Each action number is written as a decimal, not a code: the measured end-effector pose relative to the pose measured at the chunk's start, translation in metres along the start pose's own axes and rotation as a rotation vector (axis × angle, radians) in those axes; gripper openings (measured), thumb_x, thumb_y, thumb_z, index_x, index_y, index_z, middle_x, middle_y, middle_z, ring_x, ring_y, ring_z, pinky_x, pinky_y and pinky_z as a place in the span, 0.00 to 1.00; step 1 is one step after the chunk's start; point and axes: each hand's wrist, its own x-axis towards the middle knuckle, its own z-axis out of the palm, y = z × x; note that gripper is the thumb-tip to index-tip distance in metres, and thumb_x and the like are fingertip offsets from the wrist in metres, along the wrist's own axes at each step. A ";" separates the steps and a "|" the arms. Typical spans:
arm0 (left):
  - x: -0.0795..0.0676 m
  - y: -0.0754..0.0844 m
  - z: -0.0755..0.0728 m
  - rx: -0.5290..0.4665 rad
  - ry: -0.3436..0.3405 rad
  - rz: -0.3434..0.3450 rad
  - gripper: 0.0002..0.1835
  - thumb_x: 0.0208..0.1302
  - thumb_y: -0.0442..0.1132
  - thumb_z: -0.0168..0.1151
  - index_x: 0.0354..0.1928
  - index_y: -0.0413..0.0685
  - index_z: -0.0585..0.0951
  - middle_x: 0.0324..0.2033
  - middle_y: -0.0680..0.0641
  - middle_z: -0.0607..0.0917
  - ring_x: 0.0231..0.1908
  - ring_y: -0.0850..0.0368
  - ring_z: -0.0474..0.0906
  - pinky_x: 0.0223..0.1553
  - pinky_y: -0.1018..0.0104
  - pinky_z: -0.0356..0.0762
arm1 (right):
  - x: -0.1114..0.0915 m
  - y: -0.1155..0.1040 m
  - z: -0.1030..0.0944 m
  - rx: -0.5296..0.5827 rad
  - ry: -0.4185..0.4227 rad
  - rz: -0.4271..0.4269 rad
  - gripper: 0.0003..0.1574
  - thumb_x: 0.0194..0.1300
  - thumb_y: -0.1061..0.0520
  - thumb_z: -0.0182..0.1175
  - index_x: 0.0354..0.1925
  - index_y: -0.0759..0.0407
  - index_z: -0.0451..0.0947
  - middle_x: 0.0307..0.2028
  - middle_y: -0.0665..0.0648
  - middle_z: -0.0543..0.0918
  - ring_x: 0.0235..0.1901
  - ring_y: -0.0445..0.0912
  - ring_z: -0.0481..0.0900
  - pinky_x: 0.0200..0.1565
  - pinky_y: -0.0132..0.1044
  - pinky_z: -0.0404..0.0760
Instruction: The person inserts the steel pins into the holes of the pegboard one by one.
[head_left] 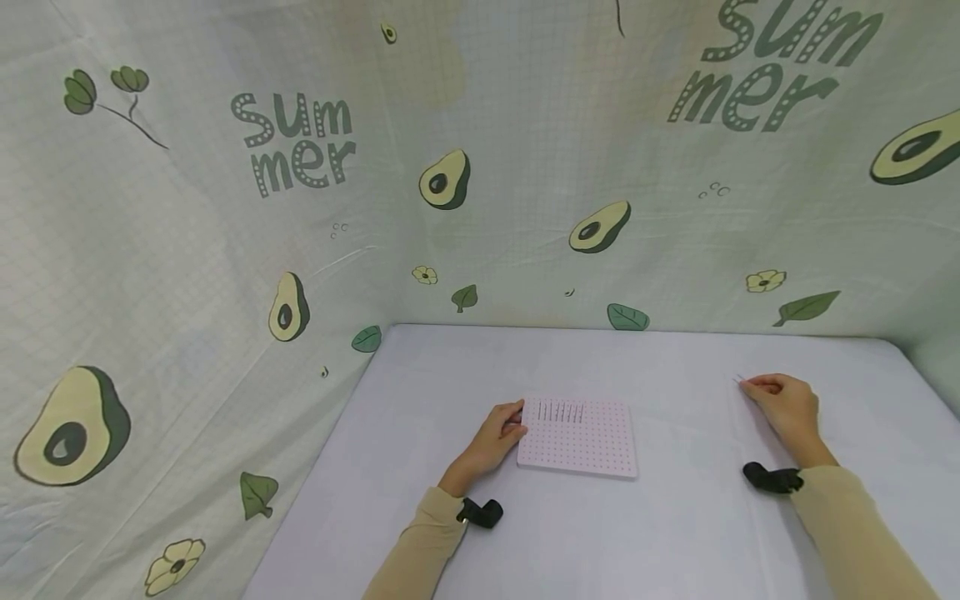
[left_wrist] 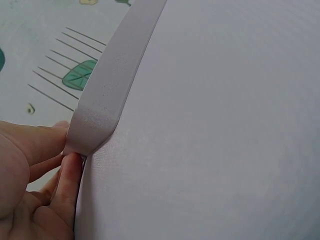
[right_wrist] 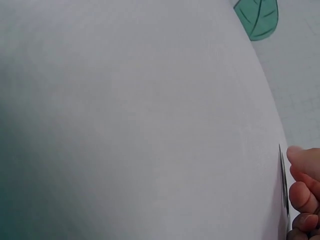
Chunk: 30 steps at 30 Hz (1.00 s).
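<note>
A pale pink pegboard (head_left: 577, 450) lies on the white table, covered in rows of small holes. Several thin metal pins (head_left: 560, 412) stand in a row near its far left side. My left hand (head_left: 491, 437) grips the board by its left edge; in the left wrist view the thumb and fingers hold the board's corner (left_wrist: 92, 122). To the right, my right hand (head_left: 787, 412) is low over the table, fingers bent. Thin metal pins (right_wrist: 283, 180) show right beside its fingertips; whether the fingers pinch one is unclear.
Behind and to the left of the white table (head_left: 690, 517) hangs a pale cloth (head_left: 525, 275) printed with avocados and leaves. Black wrist straps with small mounts (head_left: 772, 479) sit on both forearms. A stretch of table separates the board from the right hand.
</note>
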 end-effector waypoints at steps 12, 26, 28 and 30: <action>-0.001 0.002 0.000 0.014 -0.008 -0.008 0.28 0.75 0.33 0.55 0.73 0.35 0.63 0.59 0.39 0.70 0.58 0.48 0.71 0.62 0.62 0.72 | 0.000 0.002 0.002 -0.041 -0.010 -0.001 0.22 0.67 0.53 0.65 0.41 0.75 0.82 0.22 0.53 0.80 0.23 0.40 0.69 0.27 0.34 0.64; -0.002 0.001 0.000 0.025 -0.009 -0.007 0.28 0.75 0.33 0.54 0.73 0.35 0.63 0.59 0.39 0.70 0.58 0.49 0.72 0.61 0.62 0.73 | -0.001 0.004 0.004 -0.054 -0.006 -0.043 0.20 0.66 0.55 0.65 0.38 0.76 0.82 0.22 0.54 0.80 0.23 0.39 0.69 0.26 0.33 0.65; -0.001 0.002 0.000 0.027 -0.009 -0.007 0.28 0.75 0.34 0.54 0.73 0.35 0.63 0.60 0.39 0.70 0.58 0.48 0.72 0.61 0.62 0.73 | 0.000 0.003 0.004 -0.056 -0.001 -0.044 0.20 0.66 0.55 0.65 0.39 0.76 0.82 0.22 0.55 0.80 0.23 0.39 0.69 0.26 0.33 0.65; -0.002 0.003 -0.001 0.026 -0.010 -0.013 0.28 0.75 0.33 0.54 0.73 0.35 0.62 0.60 0.39 0.70 0.58 0.49 0.72 0.61 0.62 0.72 | 0.000 0.002 0.005 -0.059 0.000 -0.045 0.20 0.66 0.55 0.65 0.39 0.76 0.82 0.22 0.55 0.80 0.23 0.39 0.69 0.27 0.33 0.65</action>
